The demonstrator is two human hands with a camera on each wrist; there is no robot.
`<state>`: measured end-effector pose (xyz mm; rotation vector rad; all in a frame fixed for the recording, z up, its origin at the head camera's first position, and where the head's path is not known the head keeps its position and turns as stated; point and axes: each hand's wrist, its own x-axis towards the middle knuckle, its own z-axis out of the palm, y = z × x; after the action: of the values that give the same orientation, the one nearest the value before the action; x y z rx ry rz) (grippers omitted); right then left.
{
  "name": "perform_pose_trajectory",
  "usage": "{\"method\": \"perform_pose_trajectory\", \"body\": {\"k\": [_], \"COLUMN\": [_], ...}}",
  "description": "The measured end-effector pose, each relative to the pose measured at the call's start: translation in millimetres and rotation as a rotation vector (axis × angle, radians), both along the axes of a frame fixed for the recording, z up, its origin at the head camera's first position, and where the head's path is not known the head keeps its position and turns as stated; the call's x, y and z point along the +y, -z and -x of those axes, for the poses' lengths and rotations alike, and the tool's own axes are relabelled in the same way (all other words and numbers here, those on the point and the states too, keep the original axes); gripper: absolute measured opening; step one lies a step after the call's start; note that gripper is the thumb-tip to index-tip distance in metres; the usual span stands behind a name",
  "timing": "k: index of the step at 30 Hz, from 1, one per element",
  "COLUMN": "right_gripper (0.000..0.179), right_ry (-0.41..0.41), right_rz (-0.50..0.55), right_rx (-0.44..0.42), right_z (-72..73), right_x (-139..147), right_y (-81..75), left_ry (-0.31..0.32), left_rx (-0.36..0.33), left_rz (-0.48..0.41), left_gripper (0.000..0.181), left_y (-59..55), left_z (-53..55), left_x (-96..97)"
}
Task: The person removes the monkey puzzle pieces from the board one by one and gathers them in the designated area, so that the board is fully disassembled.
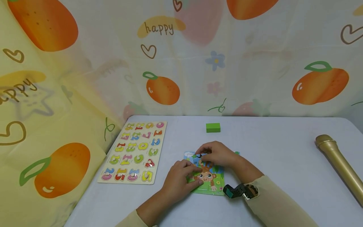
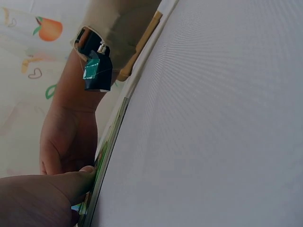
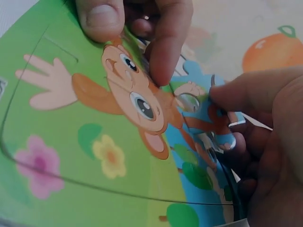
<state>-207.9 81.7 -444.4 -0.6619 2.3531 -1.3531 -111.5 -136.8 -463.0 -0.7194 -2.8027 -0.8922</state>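
A monkey jigsaw puzzle (image 1: 208,186) in a flat green and blue tray lies on the table in front of me. My right hand (image 1: 216,154) is over its far part. Between the thumb and fingers it pinches a blue and brown puzzle piece (image 3: 201,101), tilted up from the picture in the right wrist view. My left hand (image 1: 180,178) rests on the puzzle's left side. Its thumb (image 3: 102,21) and a finger touch the picture beside the monkey's face. From the left wrist view, the puzzle's edge (image 2: 106,156) shows nearly side-on, with the left thumb on top.
A wooden number board (image 1: 133,154) with colourful number pieces lies to the left. Near the table's back edge sits a green block (image 1: 213,127). At the far right is a gold microphone (image 1: 338,164). A fruit-printed cloth (image 1: 193,78) hangs behind the white table (image 1: 272,142).
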Motion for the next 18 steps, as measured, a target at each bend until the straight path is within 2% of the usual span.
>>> {"method": "perform_pose_trajectory", "body": {"k": [6,12,18], "right_gripper": [0.011,0.008,0.009], "right_ry": [0.004,0.004,0.007], "right_rz": [0.014,0.045,0.016], "right_rx": [-0.030,-0.084,-0.017], "right_z": [-0.8,1.6,8.6], "right_x": [0.1,1.6,9.1], "right_y": [-2.0,-6.4,-15.5], "left_ry": [-0.006,-0.013,-0.007], "left_rx": [-0.017,-0.019,-0.007], "left_rz": [0.007,0.007,0.007], "left_gripper": [0.033,0.032,0.032], "left_y": [0.2,0.2,0.7], "left_z": [0.4,0.6,1.7], "left_x": [0.5,1.0,0.4]}}
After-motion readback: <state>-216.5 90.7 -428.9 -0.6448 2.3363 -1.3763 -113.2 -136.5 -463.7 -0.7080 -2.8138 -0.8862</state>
